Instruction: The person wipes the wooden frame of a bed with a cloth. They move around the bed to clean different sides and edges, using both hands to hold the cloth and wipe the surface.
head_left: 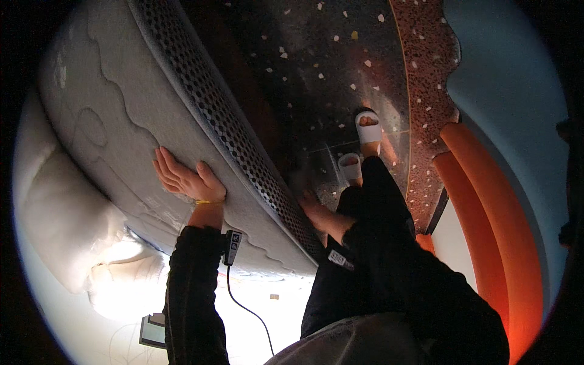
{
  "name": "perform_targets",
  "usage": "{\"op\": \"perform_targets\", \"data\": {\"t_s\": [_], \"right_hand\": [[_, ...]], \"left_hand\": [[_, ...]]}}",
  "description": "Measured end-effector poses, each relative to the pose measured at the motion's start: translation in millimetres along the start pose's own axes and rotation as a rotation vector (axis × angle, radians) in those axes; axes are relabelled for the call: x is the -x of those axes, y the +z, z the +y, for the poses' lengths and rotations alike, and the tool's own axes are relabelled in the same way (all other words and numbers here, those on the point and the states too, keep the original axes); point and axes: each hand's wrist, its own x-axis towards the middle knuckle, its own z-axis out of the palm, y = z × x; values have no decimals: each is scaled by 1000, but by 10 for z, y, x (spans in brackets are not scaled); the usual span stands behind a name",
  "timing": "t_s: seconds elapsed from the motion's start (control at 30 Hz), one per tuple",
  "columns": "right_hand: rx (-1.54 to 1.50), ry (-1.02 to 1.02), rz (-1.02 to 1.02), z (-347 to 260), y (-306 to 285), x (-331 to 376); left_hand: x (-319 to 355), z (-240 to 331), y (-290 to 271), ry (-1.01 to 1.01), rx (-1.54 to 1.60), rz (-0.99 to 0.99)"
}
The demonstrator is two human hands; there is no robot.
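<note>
My left hand [187, 177] rests palm down on the grey quilted top of a mattress [131, 131], its fingers stretched out and the thumb a little apart. A thin yellow band is at that wrist. Lower and to the right, my right hand [317, 212] is beside the mattress's dark side band [222, 115], which has a honeycomb-like pattern. Motion smears the right fingers into the dark background, so whether they touch the band or grip anything does not show.
White bedding [67, 213] lies bunched at the mattress's far left. My feet in white slippers [368, 129] stand on a dark speckled floor [316, 55]. Orange curved padding [493, 225] rises at the right. A black cable [249, 309] hangs from a small box [232, 246] at my left sleeve.
</note>
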Motion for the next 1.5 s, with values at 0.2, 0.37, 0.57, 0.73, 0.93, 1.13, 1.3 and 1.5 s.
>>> {"op": "perform_targets", "data": {"t_s": [0.2, 0.37, 0.57, 0.73, 0.93, 1.13, 1.3, 1.5], "right_hand": [[-468, 465, -225, 462, -293, -222], [-153, 229, -76, -812, 110, -427], [-101, -43, -175, -2790, 646, -267], [-3, -44, -11, -3939, 815, -695], [-42, -116, -119, -3803, 673, -962], [21, 14, -42, -3191, 440, -593], [102, 20, -15, -3669, 585, -926], [298, -224, -37, -5439, 1133, -1786]], "left_hand": [[51, -45, 9, -10, -35, -31], [31, -44, -26, -19, -33, -25], [0, -5, -94, -58, -29, -104], [148, -61, -77, -73, 14, -183], [-487, -372, -139, -48, 133, -306], [-3258, -978, 488, -79, -1, -123], [-4230, -676, 864, -101, -88, 53], [-4252, -533, 777, -130, 23, 28]]}}
